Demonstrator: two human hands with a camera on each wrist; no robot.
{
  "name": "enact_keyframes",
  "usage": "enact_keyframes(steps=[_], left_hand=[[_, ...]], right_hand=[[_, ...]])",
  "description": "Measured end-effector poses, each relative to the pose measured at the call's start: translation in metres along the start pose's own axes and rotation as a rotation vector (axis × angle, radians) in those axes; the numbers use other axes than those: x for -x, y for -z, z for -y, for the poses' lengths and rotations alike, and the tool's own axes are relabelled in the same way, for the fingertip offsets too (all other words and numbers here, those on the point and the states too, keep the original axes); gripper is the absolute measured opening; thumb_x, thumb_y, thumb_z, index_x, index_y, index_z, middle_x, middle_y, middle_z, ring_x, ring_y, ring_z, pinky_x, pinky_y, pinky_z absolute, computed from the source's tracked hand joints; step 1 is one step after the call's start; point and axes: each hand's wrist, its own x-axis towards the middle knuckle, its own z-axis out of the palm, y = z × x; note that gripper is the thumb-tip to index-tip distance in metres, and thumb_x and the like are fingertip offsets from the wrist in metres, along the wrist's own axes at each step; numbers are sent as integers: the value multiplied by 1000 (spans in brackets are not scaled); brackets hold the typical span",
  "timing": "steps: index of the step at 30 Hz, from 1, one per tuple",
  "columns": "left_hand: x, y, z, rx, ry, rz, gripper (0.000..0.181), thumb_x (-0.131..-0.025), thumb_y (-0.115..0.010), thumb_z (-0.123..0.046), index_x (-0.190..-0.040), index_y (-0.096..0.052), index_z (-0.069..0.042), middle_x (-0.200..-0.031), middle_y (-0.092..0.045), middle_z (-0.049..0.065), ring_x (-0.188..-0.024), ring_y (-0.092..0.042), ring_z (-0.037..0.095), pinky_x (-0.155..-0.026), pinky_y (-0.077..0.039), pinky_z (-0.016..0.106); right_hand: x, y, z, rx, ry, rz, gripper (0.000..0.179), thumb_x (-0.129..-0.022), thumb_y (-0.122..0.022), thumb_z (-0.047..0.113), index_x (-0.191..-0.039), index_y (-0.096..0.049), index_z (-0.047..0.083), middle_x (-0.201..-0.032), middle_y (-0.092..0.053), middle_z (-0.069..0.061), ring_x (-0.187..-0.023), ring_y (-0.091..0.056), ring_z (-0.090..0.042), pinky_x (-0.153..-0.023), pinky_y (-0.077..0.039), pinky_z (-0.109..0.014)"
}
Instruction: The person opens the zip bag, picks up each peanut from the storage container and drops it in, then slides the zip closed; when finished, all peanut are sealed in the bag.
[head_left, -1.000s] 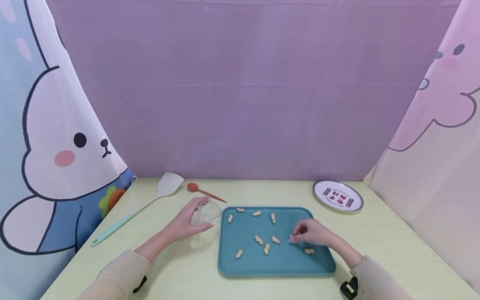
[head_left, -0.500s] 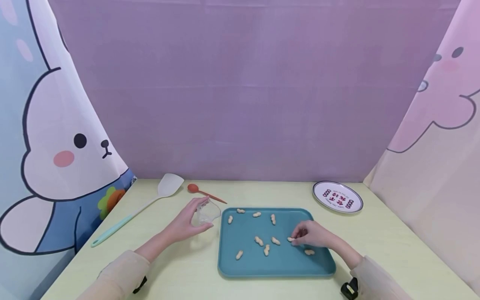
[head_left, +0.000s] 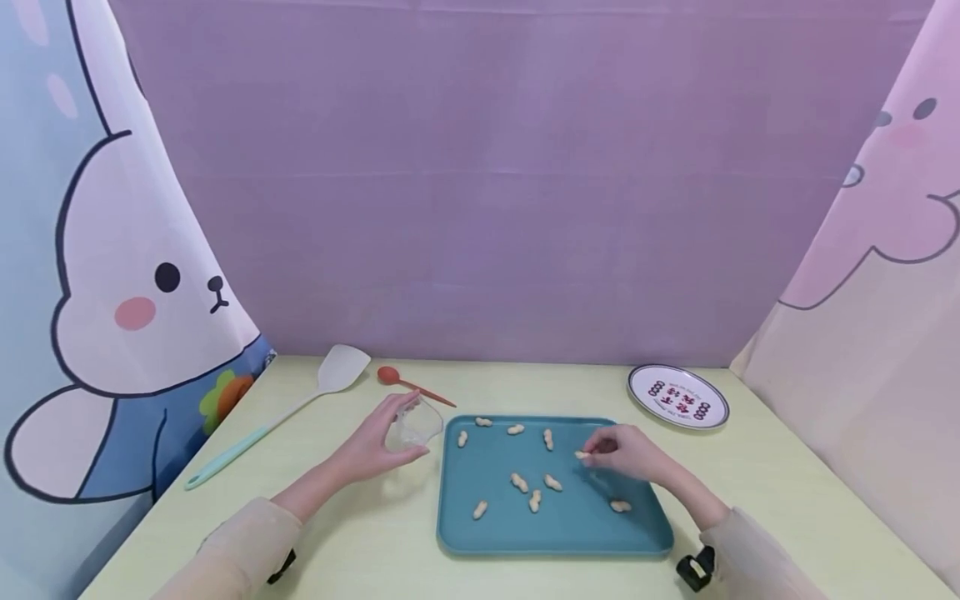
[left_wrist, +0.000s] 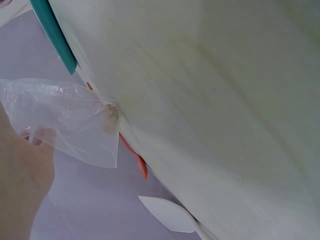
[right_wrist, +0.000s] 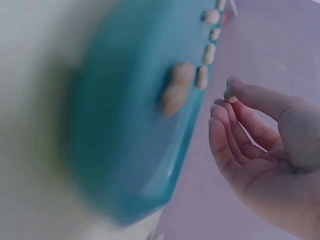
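My left hand (head_left: 372, 443) holds a clear plastic bag (head_left: 420, 422) spread between thumb and fingers, left of the teal tray (head_left: 555, 543). In the left wrist view, a tan peanut-like shape (left_wrist: 110, 119) shows through the bag's lower end. Over the right part of the tray, my right hand (head_left: 628, 452) pinches an unshelled peanut (head_left: 581, 455) between thumb and fingertips. The right wrist view shows this peanut's end (right_wrist: 230, 98) at the fingertips, raised off the tray. Several more peanuts lie scattered on the tray, one (head_left: 620, 506) below the right hand.
A spatula (head_left: 341, 369) with a pale green handle lies on the table at the left. Beside it is a red spoon (head_left: 388, 376), behind the left hand. An oval plate (head_left: 678, 397) with red lettering sits at the back right. A purple curtain (head_left: 480, 208) hangs behind the table.
My right hand has closed thumb and fingers on a peanut and lifted it up and away from the tray surface. The left hand with the bag has hardly moved.
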Motion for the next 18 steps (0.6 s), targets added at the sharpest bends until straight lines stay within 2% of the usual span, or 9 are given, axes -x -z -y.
enact_keyframes(steps=[5, 10, 14, 18], left_hand=[[-1, 0, 0, -2, -5, -3, 82, -75, -79, -32, -141, -36, -6, -130, -52, 11, -119, -51, 23, -95, -49, 41], [-1, 1, -1, -9, -4, -3, 82, -75, -79, -31, -141, -36, -6, -130, -52, 10, -119, -51, 22, -94, -49, 40], [-1, 1, -3, 0, -2, -5, 81, -75, -79, -30, -141, -37, -5, -130, -51, 10, -118, -51, 22, -94, -49, 40], [0, 0, -3, 16, 0, -3, 81, -75, -79, -29, -140, -37, -5, -130, -51, 11, -119, -51, 23, -94, -49, 41]], right_hand=[[-18, -1, 20, -42, 41, -94, 13, -85, -68, 21, -92, -69, 9, -83, -67, 0, -73, -61, -11, -62, -50, -22], [-38, -9, 46, -84, 110, -169, 18, -87, -67, 21, -97, -69, 7, -85, -68, -3, -73, -61, -10, -62, -50, -20], [-51, -18, 69, -144, 177, -198, 22, -88, -65, 19, -103, -69, 4, -89, -68, -9, -74, -61, -15, -61, -50, -22], [-64, -29, 91, -176, 220, -198, 23, -88, -66, 22, -103, -69, 6, -90, -68, -8, -76, -62, -19, -61, -51, -22]])
